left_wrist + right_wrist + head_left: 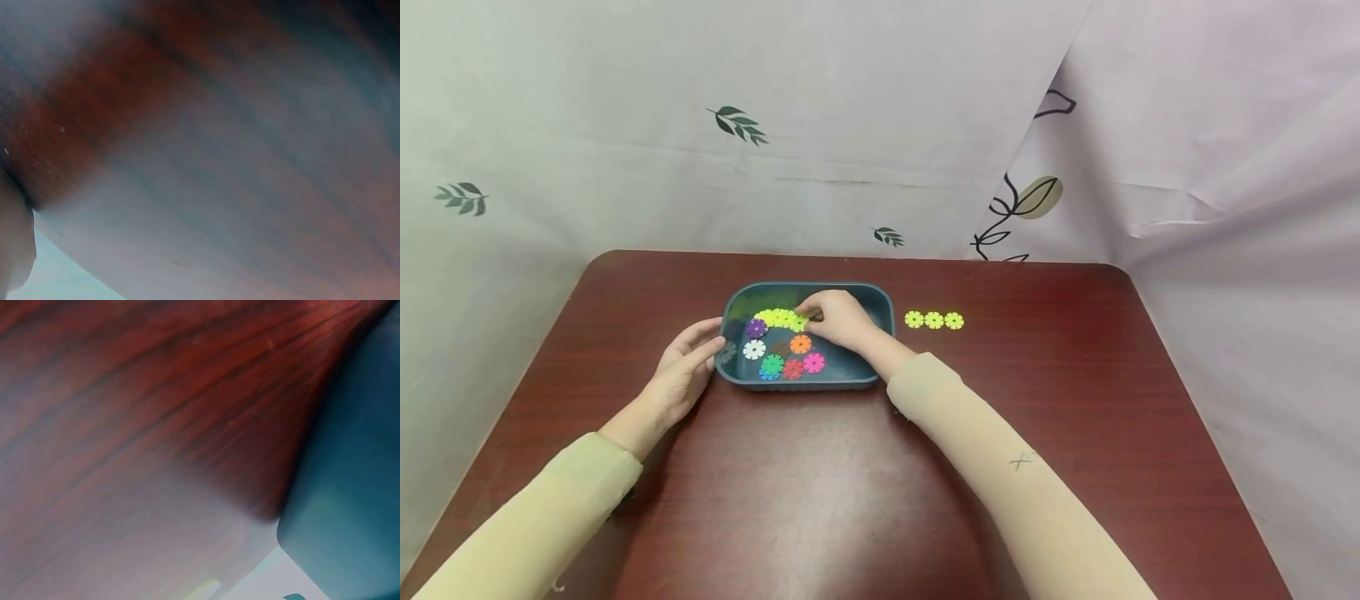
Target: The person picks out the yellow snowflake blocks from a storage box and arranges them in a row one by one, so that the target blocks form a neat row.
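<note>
A dark blue tray (850, 379) stands on the table, holding several plastic snowflake discs. At its left end my left hand (681, 371) holds the tray, thumb at the rim and fingers along the outer wall. My right hand (838, 318) reaches into it from the right, thumb and forefinger pinching a yellow snowflake disc (798, 323) at the end of an overlapping yellow row. Around that lie a purple disc (756, 328), a white disc (754, 349), an orange disc (801, 344), a green disc (772, 365) and a pink disc (814, 362).
Right of the tray, three yellow discs (934, 320) lie in a row on the reddish-brown table (1037, 375). Pale cloth (850, 125) with leaf prints hangs behind and beside it. The right wrist view shows the tray's outer wall (350, 487); the left one is blurred.
</note>
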### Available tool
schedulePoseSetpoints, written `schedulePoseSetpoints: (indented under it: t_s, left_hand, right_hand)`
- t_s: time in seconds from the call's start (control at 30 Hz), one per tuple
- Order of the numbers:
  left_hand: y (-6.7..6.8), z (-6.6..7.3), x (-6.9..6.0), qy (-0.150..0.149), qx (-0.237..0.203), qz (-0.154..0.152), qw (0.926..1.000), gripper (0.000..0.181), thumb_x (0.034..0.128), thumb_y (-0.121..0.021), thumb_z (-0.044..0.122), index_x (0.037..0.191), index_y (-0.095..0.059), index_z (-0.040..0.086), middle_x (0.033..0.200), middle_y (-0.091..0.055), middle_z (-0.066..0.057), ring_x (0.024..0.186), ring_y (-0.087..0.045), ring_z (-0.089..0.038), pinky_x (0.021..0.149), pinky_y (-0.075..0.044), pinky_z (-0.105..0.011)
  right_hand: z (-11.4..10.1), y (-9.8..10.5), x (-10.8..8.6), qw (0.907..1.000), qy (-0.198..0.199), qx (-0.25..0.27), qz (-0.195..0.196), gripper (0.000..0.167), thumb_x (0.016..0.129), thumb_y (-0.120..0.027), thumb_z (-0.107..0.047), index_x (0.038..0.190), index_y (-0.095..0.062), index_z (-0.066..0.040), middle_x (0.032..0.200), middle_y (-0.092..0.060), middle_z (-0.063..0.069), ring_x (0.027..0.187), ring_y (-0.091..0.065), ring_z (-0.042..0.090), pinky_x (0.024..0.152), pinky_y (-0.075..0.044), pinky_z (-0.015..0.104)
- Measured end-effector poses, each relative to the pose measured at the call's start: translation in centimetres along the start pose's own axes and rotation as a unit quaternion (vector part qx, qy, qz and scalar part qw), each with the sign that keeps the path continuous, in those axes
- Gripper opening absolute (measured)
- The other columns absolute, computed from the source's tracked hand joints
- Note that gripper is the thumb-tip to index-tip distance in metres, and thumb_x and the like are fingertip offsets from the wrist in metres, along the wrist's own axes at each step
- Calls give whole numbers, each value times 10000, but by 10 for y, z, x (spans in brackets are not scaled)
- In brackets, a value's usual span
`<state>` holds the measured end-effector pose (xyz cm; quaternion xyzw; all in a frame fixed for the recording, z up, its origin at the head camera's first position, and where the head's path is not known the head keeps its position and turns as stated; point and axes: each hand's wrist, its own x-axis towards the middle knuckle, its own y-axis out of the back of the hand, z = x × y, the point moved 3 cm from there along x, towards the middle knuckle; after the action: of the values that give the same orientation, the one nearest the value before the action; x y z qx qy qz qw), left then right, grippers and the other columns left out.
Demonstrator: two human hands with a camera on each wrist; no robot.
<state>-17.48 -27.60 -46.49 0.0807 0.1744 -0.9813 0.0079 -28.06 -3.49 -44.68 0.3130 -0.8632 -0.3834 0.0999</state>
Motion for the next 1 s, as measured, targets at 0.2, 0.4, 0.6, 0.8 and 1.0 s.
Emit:
schedulePoseSetpoints:
  t_s: [0.2, 0.4, 0.6, 0.8, 1.0]
  left_hand:
    - [-1, 0, 0, 6, 9, 9, 10000, 307, 1073, -548, -21, 1212, -716, 195, 1177, -743, 63, 1079, -676, -68, 954, -533, -164]
    - [0, 0, 0, -5, 0, -9, 10000, 297, 1073, -559, -12, 1208, -723, 195, 1189, -748, 62, 1077, -682, -69, 956, -531, -168]
    - [1, 0, 0, -75, -60, -45, 9999, 305, 1072, -552, -23, 1206, -729, 187, 1199, -752, 61, 1067, -694, -66, 952, -535, -171]
    - [0, -1, 1, -172, -203, -147, 9995, 321, 1068, -537, -52, 1203, -732, 164, 1189, -753, 37, 1068, -691, -73, 939, -541, -186]
    - [0, -1, 2, -183, -245, -142, 9994, 322, 1065, -535, -61, 1204, -734, 149, 1182, -757, 31, 1055, -697, -75, 934, -545, -184]
  right_hand:
    - [1, -2, 0, 10000, 22, 33, 5, 286, 1003, -756, -125, 1286, -757, -84, 1257, -787, 60, 1176, -738, 178, 1009, -584, 315]
    - [0, -2, 0, 9998, 133, -114, -14, 292, 1006, -747, -118, 1297, -752, -86, 1278, -779, 60, 1199, -730, 174, 1024, -579, 313]
    - [-2, -3, 1, 9993, 208, -277, -124, 291, 1006, -747, -121, 1294, -753, -85, 1277, -777, 64, 1185, -733, 176, 1025, -577, 308]
    - [-3, -4, 2, 9983, 226, -507, -161, 262, 981, -787, -144, 1238, -780, -99, 1229, -786, 47, 1118, -735, 159, 980, -582, 270]
    - [-4, -5, 3, 9973, 224, -667, -196, 260, 973, -802, -168, 1224, -778, -108, 1219, -771, 40, 1106, -712, 154, 975, -574, 269]
